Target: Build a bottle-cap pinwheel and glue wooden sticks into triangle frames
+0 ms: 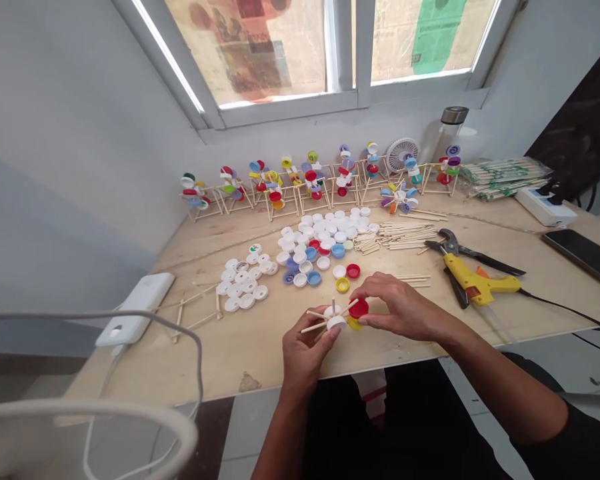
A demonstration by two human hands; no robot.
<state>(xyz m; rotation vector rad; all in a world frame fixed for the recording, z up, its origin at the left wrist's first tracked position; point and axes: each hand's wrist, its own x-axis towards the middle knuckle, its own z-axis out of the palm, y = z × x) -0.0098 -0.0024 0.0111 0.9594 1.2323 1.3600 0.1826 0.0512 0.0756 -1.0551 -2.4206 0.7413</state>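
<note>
Low over the front of the table, my left hand (305, 350) is closed around a white bottle-cap hub (336, 321) with several thin wooden sticks (316, 326) poking outward. My right hand (405, 308) pinches a red bottle cap (359, 308) between thumb and fingers, at the tip of one stick; whether it is fixed there I cannot tell. A yellow cap (353, 324) shows just beneath the red one, partly hidden. Behind my hands lie a loose yellow cap (343, 285), a red cap (353, 271) and a white cap (339, 271).
Many white caps (330, 230) and cut sticks (405, 235) cover mid-table. Cap-wheel models on stick frames (276, 200) line the back. At right are a yellow glue gun (480, 285), pliers (473, 252) and a phone (587, 257). A white power bank (136, 310) sits left.
</note>
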